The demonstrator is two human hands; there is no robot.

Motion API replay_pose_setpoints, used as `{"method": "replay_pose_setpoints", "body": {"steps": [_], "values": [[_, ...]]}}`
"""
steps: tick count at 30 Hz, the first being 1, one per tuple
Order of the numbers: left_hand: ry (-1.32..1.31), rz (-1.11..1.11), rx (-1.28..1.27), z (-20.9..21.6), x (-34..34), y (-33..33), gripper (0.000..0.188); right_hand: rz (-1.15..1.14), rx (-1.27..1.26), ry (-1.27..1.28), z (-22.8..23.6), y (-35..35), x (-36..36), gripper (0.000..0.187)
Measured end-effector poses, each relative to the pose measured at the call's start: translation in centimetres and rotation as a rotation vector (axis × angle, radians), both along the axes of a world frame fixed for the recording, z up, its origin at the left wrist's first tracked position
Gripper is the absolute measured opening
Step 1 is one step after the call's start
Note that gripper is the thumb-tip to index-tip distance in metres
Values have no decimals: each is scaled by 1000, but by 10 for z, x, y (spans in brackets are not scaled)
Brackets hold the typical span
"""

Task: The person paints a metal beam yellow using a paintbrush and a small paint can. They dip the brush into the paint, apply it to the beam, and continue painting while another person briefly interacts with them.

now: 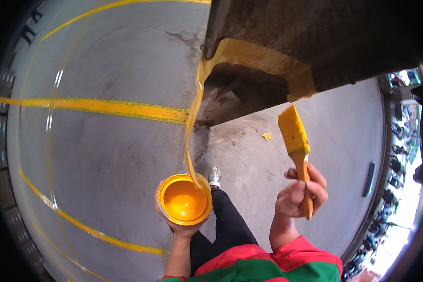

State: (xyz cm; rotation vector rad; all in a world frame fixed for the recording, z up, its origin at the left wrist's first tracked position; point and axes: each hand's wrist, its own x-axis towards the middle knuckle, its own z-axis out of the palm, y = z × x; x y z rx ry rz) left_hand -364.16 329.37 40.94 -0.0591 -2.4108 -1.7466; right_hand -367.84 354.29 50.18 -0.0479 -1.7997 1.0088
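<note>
My left hand (187, 230) is wrapped around an open paint can (160, 203), which holds glossy yellow paint (185, 201). In my right hand (292, 199), a flat paintbrush (294, 134) is gripped by its wooden handle, its yellow-coated bristles pointing up and away from me. Ahead stands a dark metal column (333, 42) with yellowish masking tape (258, 55) stuck around a dark lower area. From its left edge a loose tape strip (191, 141) dangles, its lower end overlapping the can's mouth. The bristles are near the taped corner, apart from it.
Yellow lines (103, 107) cross the grey floor (117, 155) on the left. A crumpled yellowish scrap (266, 136) lies below the column. My shoe (215, 175) shows beside the can. A dark bar-like object (369, 178) and a row of parked two-wheelers (391, 188) are at right.
</note>
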Motion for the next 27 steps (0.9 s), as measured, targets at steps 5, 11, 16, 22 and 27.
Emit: {"method": "replay_pose_setpoints", "body": {"steps": [5, 11, 16, 22, 27], "values": [[-21, -172, 113, -7, -36, -23, 126, -62, 259, -181, 12, -34, 14, 28], [-35, -531, 178, -22, -99, -79, 125, -295, 515, -159, 10, -77, -37, 38], [-142, -693, 126, -26, -124, -135, 126, -619, 588, -86, -1, -85, -72, 28], [-140, -713, 70, -37, -123, -141, 127, -574, 633, 37, -14, -69, -69, 31], [-146, -713, 64, -25, -104, -122, 125, -497, 541, 127, -6, -74, -44, 33]]}}
